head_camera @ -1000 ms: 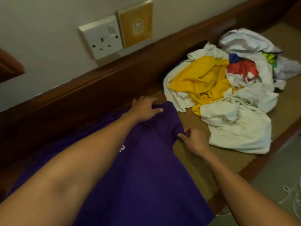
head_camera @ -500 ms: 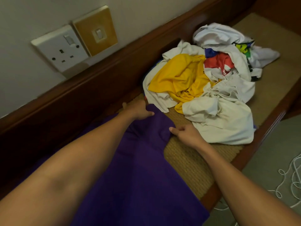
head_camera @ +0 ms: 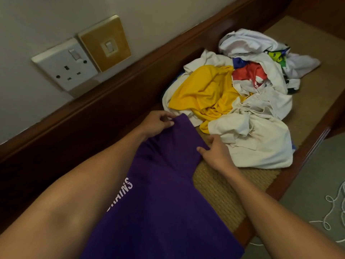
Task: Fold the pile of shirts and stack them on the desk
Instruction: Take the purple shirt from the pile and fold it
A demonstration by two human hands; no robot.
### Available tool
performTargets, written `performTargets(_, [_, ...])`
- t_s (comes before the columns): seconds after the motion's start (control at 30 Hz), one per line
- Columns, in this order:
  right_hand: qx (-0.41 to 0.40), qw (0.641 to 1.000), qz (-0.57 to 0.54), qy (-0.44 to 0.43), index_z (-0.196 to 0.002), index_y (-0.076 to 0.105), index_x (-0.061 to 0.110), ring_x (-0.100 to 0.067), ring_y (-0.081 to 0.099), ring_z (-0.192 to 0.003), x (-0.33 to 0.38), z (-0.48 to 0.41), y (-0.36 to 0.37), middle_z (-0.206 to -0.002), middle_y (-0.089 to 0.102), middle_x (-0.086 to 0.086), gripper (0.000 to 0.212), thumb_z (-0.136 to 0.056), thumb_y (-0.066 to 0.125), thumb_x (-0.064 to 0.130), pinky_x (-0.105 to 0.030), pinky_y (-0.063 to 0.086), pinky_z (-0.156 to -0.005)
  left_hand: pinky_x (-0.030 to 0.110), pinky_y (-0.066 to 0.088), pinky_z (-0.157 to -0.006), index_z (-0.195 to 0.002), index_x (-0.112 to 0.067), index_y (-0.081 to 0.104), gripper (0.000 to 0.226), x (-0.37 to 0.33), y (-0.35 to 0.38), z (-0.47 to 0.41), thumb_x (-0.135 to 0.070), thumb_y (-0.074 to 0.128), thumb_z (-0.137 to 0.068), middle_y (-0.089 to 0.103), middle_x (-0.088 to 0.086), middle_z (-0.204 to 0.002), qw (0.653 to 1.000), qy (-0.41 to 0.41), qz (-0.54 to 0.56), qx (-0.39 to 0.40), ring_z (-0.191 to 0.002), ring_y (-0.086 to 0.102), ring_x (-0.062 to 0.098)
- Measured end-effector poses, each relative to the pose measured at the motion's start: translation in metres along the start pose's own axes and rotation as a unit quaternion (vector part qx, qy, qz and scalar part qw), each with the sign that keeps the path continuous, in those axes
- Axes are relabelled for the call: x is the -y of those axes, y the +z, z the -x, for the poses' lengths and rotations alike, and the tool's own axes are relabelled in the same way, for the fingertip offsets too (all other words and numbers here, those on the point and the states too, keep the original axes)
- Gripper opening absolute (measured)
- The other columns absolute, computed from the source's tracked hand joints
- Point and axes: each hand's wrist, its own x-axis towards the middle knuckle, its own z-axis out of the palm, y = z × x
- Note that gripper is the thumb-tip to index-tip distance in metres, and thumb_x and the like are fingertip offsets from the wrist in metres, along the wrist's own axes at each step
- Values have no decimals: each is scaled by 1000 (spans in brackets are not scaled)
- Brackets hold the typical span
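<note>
My left grip [head_camera: 157, 124] holds one corner of the purple shirt [head_camera: 168, 202]. The thumb and the curled fingers pinch the cloth at its far edge, near the dark wooden rail [head_camera: 112, 111] that runs along the back of the table [head_camera: 222, 191]. My right grip [head_camera: 214, 152] pinches the other corner of the same edge, with the thumb on the purple cloth and the fingers bent over it. So both grips are narrow and closed on this one shirt.

The purple shirt lies on the table from my grips toward me, and part of it is hidden under my left forearm. Some white letters are printed on it beside that forearm, but I cannot read the whole word.

The pile of shirts [head_camera: 257, 139] is on the same table, just behind my grips and to the right. It is crumpled and not folded. Most pieces are white. A yellow shirt [head_camera: 203, 90] lies on its left side, and a red piece [head_camera: 248, 72] sits further back. My right grip is just beside the nearest white shirt; I cannot tell if it touches it.

The table top has a woven surface with a dark wood border. On the wall above the rail, a white socket [head_camera: 65, 66] and a gold switch plate [head_camera: 105, 43] are side by side. On the floor [head_camera: 308, 184] at the right, a thin white cord [head_camera: 334, 208] lies in loops.
</note>
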Motion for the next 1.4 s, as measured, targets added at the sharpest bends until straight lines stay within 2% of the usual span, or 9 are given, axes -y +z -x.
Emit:
performTargets(0.07, [26, 994, 99, 22, -138, 49, 5, -33, 56, -123, -5, -6, 6, -136, 57, -14, 59, -91, 73, 33, -37, 46, -96, 48, 51, -99, -95, -42, 75, 11, 11, 3, -6, -37, 74, -86, 72, -15, -100, 997, -1, -77, -18, -98, 65, 10])
performTargets(0.2, [-29, 983, 179, -38, -106, 65, 6, -37, 63, -104, -4, -10, 7, -111, 64, -17, 27, -92, 70, 29, -38, 48, -78, 56, 46, -101, -80, -59, 66, 20, 15, 8, -12, -41, 70, -87, 69, -22, -93, 987, 29, -119, -100, -101, 63, 11])
performTargets(0.4, [-84, 978, 177, -73, -110, 57, 14, -33, 60, -100, 3, -14, -4, -112, 56, -10, 27, -91, 72, 27, -45, 52, -77, 44, 36, -97, -116, -32, 66, 21, 19, 12, 5, -30, 67, -94, 58, -2, -120, 929, 149, -273, -201, -113, 54, 20])
performTargets(0.57, [-64, 926, 315, -199, -138, 54, 23, -32, 57, -101, -11, -9, 4, -115, 50, -12, 47, -94, 66, 27, -41, 51, -71, 58, 26, -107, -150, -32, 43, 48, 51, 19, 25, -40, 48, -103, 38, 3, -155, 830, 212, -516, -23, -137, 41, 27])
performTargets(0.7, [-82, 879, 406, -235, -137, 60, 20, -33, 57, -88, -12, -9, 13, -105, 53, -16, 49, -88, 71, 22, -40, 50, -65, 63, 21, -113, -160, -33, 18, 58, 64, 20, 44, -36, 40, -107, 12, -2, -169, 879, 169, -443, -50, -150, 24, 25])
performTargets(0.93, [22, 811, 461, -360, -153, 40, 32, -29, 47, -119, 23, -21, 30, -159, 35, -4, 66, -91, 62, 25, -40, 42, -87, 65, 30, -109, -137, -18, 58, 43, 108, 4, 118, -10, 62, -95, 34, 13, -160, 901, 132, -368, -189, -144, 35, 29])
performTargets(1.13, [47, 880, 410, -234, -161, 17, 28, -33, 32, -138, 42, -36, 30, -170, 4, 4, 65, -103, 44, 30, -47, 38, -105, 65, 28, -109, -136, -20, 60, 42, 171, -13, 207, -18, 66, -94, 39, 12, -154, 891, 19, -387, -236, -140, 41, 30])
performTargets(1.23, [-1, 904, 313, -290, -152, 43, 23, -32, 45, -126, 35, -13, 24, -163, 32, -3, 53, -100, 53, 26, -48, 45, -101, 65, 26, -111, -143, -22, 54, 46, 203, -19, 257, -27, 53, -98, 29, 9, -163, 885, -19, -403, -234, -149, 30, 27])
performTargets(1.4, [49, 936, 275, -212, -108, 73, 18, -33, 65, -101, -14, 60, 9, -103, 70, -11, 20, -90, 69, 24, -38, 49, -85, 65, 30, -109, -132, -18, 63, 47, 227, 5, 344, -31, 46, -91, 40, 12, -154, 882, -59, -401, -240, -142, 39, 31])
